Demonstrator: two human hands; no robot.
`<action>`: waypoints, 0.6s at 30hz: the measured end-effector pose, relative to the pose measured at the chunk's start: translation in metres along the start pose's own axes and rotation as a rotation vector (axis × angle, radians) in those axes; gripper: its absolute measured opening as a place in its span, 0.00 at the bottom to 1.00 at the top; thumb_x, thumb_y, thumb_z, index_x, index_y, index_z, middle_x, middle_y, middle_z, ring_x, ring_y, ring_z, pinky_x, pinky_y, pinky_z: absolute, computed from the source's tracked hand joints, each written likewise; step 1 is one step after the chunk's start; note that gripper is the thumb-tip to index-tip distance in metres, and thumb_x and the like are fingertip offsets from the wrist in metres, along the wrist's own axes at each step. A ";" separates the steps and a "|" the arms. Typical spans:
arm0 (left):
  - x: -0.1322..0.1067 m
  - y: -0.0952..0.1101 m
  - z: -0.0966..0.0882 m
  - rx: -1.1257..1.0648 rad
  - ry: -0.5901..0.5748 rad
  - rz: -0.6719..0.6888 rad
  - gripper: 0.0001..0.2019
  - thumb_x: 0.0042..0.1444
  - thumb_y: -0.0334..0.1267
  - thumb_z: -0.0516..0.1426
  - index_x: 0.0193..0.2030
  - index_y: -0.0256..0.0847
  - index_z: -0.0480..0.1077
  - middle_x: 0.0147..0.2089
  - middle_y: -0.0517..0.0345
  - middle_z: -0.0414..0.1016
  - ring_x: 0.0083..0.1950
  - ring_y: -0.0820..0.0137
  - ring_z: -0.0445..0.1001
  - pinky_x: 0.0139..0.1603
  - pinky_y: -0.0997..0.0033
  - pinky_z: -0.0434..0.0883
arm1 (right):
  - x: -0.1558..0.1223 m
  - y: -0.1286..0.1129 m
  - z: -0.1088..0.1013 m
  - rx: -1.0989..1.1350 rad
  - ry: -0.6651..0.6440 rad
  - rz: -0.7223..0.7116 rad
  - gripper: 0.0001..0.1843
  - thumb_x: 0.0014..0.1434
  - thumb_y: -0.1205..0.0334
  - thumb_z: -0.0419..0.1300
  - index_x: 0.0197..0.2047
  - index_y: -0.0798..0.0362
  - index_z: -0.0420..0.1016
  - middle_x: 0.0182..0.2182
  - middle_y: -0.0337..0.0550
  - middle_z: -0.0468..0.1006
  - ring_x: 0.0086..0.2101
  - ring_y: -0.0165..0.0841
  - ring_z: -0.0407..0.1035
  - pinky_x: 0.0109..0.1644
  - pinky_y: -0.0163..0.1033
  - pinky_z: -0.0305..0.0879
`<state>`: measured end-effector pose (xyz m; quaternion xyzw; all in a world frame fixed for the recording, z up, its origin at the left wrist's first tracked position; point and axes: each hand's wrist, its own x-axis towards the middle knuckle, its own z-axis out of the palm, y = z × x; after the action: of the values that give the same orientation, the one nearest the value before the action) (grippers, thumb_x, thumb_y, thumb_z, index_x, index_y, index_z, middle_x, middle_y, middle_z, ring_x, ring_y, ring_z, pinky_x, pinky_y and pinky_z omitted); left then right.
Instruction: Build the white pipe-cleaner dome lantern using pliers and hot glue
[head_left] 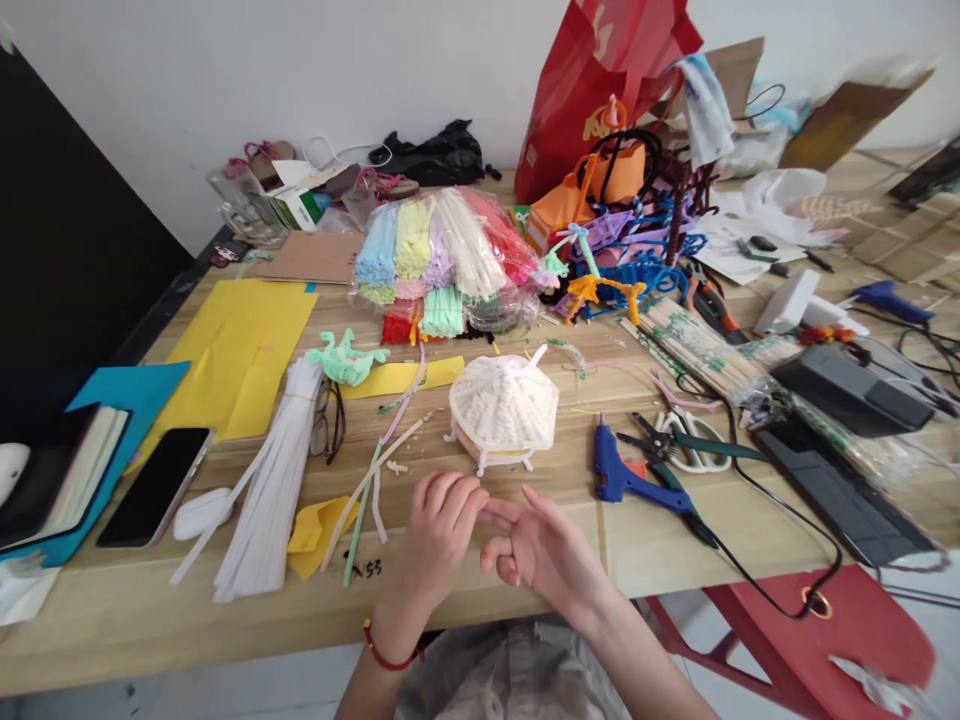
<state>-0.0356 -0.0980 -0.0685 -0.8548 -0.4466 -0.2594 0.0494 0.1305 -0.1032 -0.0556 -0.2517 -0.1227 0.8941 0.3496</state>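
My left hand (441, 528) hovers over the table's front edge with its fingers curled down, touching the tip of my right index finger. A red cord circles its wrist. My right hand (541, 548) lies beside it, thumb and index stretched out and the lower fingers loosely bent, with nothing in it. Just beyond both hands stands a white domed piece woven from pipe cleaners (504, 408) on a yellow-edged base. Loose white and green pipe cleaners (373, 480) lie to the left of my hands.
A blue glue gun (624, 478) with a black cable and scissors (686, 447) lie to the right. On the left are a white pipe-cleaner bundle (271, 480), a phone (155, 487) and yellow paper (236, 350). Bagged coloured pipe cleaners (442, 255) and a red bag (600, 90) stand behind.
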 end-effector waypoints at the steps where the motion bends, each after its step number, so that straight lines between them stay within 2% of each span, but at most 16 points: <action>1: 0.000 0.000 0.000 -0.013 -0.001 -0.005 0.12 0.66 0.27 0.48 0.42 0.38 0.73 0.43 0.53 0.79 0.49 0.62 0.71 0.56 0.58 0.64 | 0.000 0.002 0.000 -0.037 0.007 -0.015 0.28 0.58 0.39 0.60 0.44 0.57 0.81 0.54 0.56 0.75 0.29 0.28 0.75 0.22 0.27 0.59; 7: 0.002 -0.003 -0.002 -0.065 0.020 -0.016 0.12 0.67 0.29 0.47 0.39 0.39 0.71 0.40 0.54 0.78 0.48 0.63 0.71 0.56 0.60 0.63 | -0.001 0.009 0.004 -0.339 0.063 -0.123 0.29 0.61 0.36 0.56 0.48 0.52 0.79 0.52 0.52 0.77 0.26 0.28 0.74 0.22 0.30 0.58; 10: 0.004 -0.003 -0.002 -0.075 0.035 -0.023 0.10 0.67 0.28 0.48 0.39 0.39 0.70 0.39 0.55 0.77 0.47 0.63 0.70 0.55 0.60 0.63 | 0.000 0.010 0.002 -0.508 0.104 -0.150 0.33 0.61 0.34 0.53 0.51 0.54 0.76 0.41 0.50 0.81 0.27 0.32 0.75 0.23 0.32 0.59; 13: 0.004 -0.003 0.000 -0.113 0.034 -0.062 0.09 0.67 0.29 0.49 0.39 0.40 0.69 0.39 0.55 0.76 0.47 0.64 0.69 0.53 0.61 0.63 | 0.000 0.010 0.000 -0.664 0.133 -0.168 0.37 0.63 0.32 0.50 0.54 0.57 0.74 0.30 0.46 0.79 0.25 0.33 0.73 0.25 0.35 0.60; 15: 0.003 -0.003 0.001 -0.179 0.028 -0.116 0.09 0.68 0.29 0.48 0.38 0.41 0.68 0.39 0.56 0.75 0.46 0.65 0.69 0.51 0.62 0.64 | -0.002 0.008 0.000 -0.817 0.160 -0.218 0.35 0.66 0.34 0.47 0.53 0.57 0.75 0.30 0.45 0.78 0.27 0.34 0.73 0.28 0.37 0.63; 18: 0.002 -0.002 0.003 -0.325 0.028 -0.212 0.09 0.67 0.29 0.49 0.38 0.42 0.67 0.39 0.58 0.74 0.45 0.67 0.69 0.49 0.64 0.65 | -0.007 0.003 0.002 -1.101 0.199 -0.339 0.28 0.70 0.42 0.47 0.52 0.56 0.76 0.33 0.46 0.78 0.35 0.36 0.73 0.40 0.40 0.66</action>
<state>-0.0350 -0.0941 -0.0701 -0.7961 -0.4856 -0.3438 -0.1109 0.1320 -0.1099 -0.0526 -0.4558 -0.5744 0.6024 0.3154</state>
